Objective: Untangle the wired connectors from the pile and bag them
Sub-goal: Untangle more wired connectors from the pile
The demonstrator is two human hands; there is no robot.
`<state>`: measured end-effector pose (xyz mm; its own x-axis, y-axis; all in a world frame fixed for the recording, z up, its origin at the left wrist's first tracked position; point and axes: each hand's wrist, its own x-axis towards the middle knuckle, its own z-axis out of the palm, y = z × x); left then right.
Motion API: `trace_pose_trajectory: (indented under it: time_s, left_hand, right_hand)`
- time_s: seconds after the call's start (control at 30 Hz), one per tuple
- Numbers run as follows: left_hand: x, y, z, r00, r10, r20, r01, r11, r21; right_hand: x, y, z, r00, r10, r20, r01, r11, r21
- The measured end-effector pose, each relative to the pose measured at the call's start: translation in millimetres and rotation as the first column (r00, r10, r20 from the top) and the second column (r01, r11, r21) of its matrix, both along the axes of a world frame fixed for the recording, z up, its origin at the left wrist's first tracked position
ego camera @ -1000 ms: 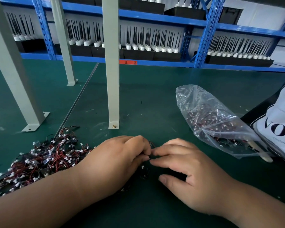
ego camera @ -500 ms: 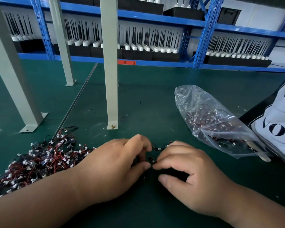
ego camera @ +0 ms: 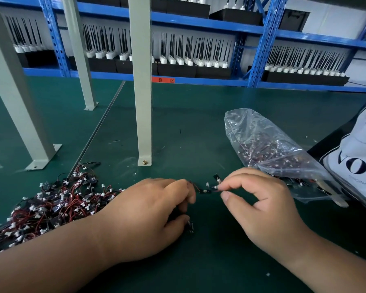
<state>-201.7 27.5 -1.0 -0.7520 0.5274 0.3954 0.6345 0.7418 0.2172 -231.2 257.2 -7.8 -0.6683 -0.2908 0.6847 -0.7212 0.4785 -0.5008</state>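
Observation:
A tangled pile of wired connectors point(ego camera: 51, 206), red and black wires with white plugs, lies on the green mat at the lower left. My left hand point(ego camera: 148, 216) rests beside it, fingers curled on a few small connectors. My right hand point(ego camera: 260, 204) pinches one end of a wired connector point(ego camera: 205, 190) that stretches between both hands just above the mat. A clear plastic bag point(ego camera: 270, 153) holding many connectors lies to the right, its mouth toward my right hand.
A grey post point(ego camera: 142, 85) is bolted to the green mat point(ego camera: 190, 134) just behind my hands, with two more posts at the left. Blue shelving with black antenna trays runs along the back. A white printed bag point(ego camera: 357, 166) sits at the right edge.
My hands have drawn apart. The right hand lifted and moved right, pulling a connector out from the left hand's small bunch, so the wire now spans the gap between them.

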Motion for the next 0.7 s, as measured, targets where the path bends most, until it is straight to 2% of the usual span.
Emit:
trace_pose_trajectory:
  time_s: [0.1,0.17,0.43,0.57,0.7]
  left_hand:
    - [0.1,0.3,-0.4,1.000,0.001,-0.013,-0.001,1.000,0.002]
    - [0.3,0.8,-0.6,1.000,-0.002,-0.014,0.002,1.000,0.004]
    - [-1.9,0.8,2.0,0.998,-0.061,0.005,0.061,0.998,-0.019]
    - [-1.9,0.2,1.9,0.999,-0.050,-0.001,0.050,0.999,-0.008]
    - [-2.1,-0.5,1.1,0.999,-0.037,0.000,0.037,0.999,0.009]
  right_hand:
    - [-4.0,0.3,-4.5,0.985,-0.130,0.116,0.124,0.991,0.060]
    - [-4.9,-0.2,-6.7,0.973,-0.162,0.162,0.144,0.983,0.118]
    - [-5.3,0.1,-7.3,0.962,-0.189,0.199,0.154,0.972,0.180]
    - [-4.4,0.2,-7.1,0.971,-0.168,0.170,0.139,0.975,0.173]
    - [0.6,-1.2,-0.7,0.998,-0.052,0.037,0.043,0.976,0.214]
